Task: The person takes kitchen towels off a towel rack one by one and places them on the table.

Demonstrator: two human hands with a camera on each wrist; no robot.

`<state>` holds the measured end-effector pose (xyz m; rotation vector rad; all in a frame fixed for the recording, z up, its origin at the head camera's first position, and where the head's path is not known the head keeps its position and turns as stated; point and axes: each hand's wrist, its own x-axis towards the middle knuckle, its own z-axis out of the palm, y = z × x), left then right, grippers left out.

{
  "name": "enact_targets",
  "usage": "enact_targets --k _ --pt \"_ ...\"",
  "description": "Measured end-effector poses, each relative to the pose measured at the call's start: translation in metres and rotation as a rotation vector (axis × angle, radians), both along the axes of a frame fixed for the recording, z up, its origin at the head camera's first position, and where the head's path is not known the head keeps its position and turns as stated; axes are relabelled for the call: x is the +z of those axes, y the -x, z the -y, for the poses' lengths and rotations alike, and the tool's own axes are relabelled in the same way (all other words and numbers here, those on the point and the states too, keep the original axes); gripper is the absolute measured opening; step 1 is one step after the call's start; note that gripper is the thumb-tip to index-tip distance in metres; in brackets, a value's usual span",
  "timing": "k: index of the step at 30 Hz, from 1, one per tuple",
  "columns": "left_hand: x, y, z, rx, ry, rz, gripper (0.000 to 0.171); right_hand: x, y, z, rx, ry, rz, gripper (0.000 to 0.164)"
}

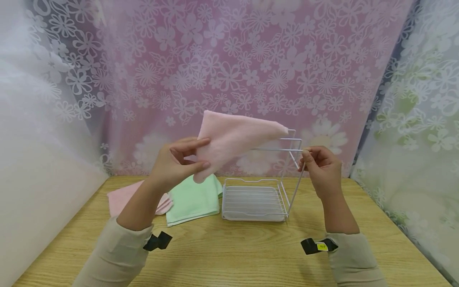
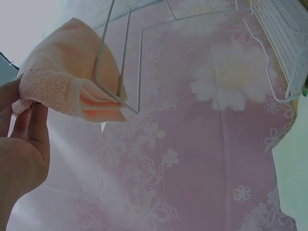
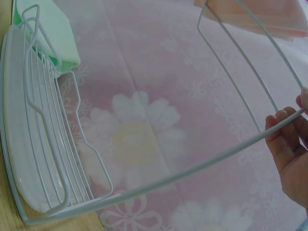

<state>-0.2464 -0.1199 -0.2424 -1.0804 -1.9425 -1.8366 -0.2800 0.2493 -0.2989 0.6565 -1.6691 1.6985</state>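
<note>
A pale pink folded towel [image 1: 233,135] is held up in the air. My left hand [image 1: 175,161] pinches its left edge between thumb and fingers. The towel's other end is at the upper bars of a white wire rack [image 3: 192,169]. In the left wrist view the bar ends overlap the towel's folded layers [image 2: 98,103]; I cannot tell whether the cloth bears on them. My right hand [image 1: 324,169] grips the rack's upper right corner, fingers curled at the rod. At the rack's base, a white tray [image 3: 29,120] lies under the wire grid.
A green folded towel [image 1: 193,199] lies on the wooden table [image 1: 229,255] left of the rack. Farther left is another pink cloth [image 1: 122,197], partly hidden by my left forearm. A flowered pink curtain [image 1: 229,71] hangs behind, with pale sheets at both sides.
</note>
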Motion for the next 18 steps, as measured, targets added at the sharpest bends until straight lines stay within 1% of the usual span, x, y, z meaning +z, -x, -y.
enact_targets --k 3,8,13,15,18 --pt "0.0 -0.003 0.005 0.017 -0.025 -0.01 0.054 0.0 0.0 0.0 0.001 0.0 -0.003 0.022" --pt "0.0 -0.007 0.014 0.017 -0.072 -0.036 0.057 -0.001 0.0 0.0 -0.002 0.0 -0.006 0.02" --pt "-0.003 -0.011 0.025 0.048 -0.101 -0.017 0.057 0.0 0.0 0.001 -0.011 0.011 -0.004 0.019" --pt "-0.004 -0.013 0.029 0.062 -0.129 -0.021 0.057 0.0 0.0 0.001 -0.007 0.018 -0.003 0.019" --pt "-0.004 -0.016 0.035 0.065 -0.173 -0.062 0.057 0.0 0.001 0.001 -0.007 0.015 0.001 0.019"
